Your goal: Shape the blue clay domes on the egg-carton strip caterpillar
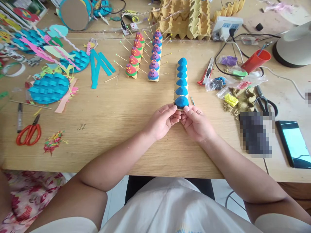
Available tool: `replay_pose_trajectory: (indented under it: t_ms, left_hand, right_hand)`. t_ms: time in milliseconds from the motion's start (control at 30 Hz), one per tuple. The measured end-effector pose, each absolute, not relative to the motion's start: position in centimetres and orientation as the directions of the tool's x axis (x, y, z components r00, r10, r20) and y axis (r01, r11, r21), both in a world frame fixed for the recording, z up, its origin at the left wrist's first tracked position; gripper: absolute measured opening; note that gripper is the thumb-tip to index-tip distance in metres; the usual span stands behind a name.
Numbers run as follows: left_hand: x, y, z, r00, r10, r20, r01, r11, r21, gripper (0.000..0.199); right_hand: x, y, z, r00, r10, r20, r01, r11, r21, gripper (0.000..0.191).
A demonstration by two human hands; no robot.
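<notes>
A strip of egg carton cups (pixel 182 83) with blue clay caps stretches away from me on the wooden table. My left hand (pixel 162 119) pinches the near end of it from the left, thumb at the edge of the closest cap. From the other side my right hand (pixel 196 121) grips the same end, its thumb on the cap's right edge. A dark band runs around the base of that nearest cap. Just past my right fingers lies a thin small stick (pixel 192 101). The undersides of both hands' fingers are partly hidden.
Finished red-green (pixel 133 58) and purple-blue (pixel 155 58) carton caterpillars stand behind. Right are a box cutter (pixel 207 72), clay bags (pixel 230 98), black scissors (pixel 266 102), a red cup (pixel 257 61) and a phone (pixel 295 142). Left are orange scissors (pixel 29 132) and blue woven paper (pixel 50 88).
</notes>
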State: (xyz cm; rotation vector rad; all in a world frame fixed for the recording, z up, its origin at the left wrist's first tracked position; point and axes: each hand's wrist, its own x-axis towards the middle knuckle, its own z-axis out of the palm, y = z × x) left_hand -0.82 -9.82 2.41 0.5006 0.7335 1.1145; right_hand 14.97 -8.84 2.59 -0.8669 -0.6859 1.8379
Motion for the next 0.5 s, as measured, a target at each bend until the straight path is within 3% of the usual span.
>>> replay_pose_trajectory:
  t_ms: [100, 167, 300, 400, 500]
  left_hand:
    - [-0.74, -9.92, 2.11, 0.193, 0.95, -0.245, -0.571, 0.312, 0.76, 0.04]
    - [-0.66, -10.08, 1.91, 0.067, 0.977, -0.201, -0.501, 0.207, 0.84, 0.043]
    - [-0.78, -10.43, 1.71, -0.175, 0.984, 0.036, -0.234, -0.077, 0.969, 0.041]
    - [-1.08, -10.58, 1.79, -0.179, 0.963, 0.199, -0.056, -0.212, 0.976, 0.031]
    - [-1.28, -10.65, 1.93, -0.166, 0.947, 0.276, 0.045, -0.272, 0.961, 0.017]
  right_hand:
    - [15.1, -8.81, 2.69, -0.28, 0.921, -0.27, -0.547, -0.384, -0.744, 0.037]
    - [15.16, -8.8, 2.85, -0.275, 0.925, -0.262, -0.567, -0.376, -0.732, 0.038]
    - [15.13, -8.83, 3.1, -0.269, 0.929, -0.252, -0.579, -0.366, -0.729, 0.041]
    - [15.05, -8.85, 3.09, -0.264, 0.928, -0.261, -0.57, -0.369, -0.734, 0.042]
    - [15.01, -8.83, 3.0, -0.243, 0.936, -0.256, -0.556, -0.35, -0.754, 0.04]
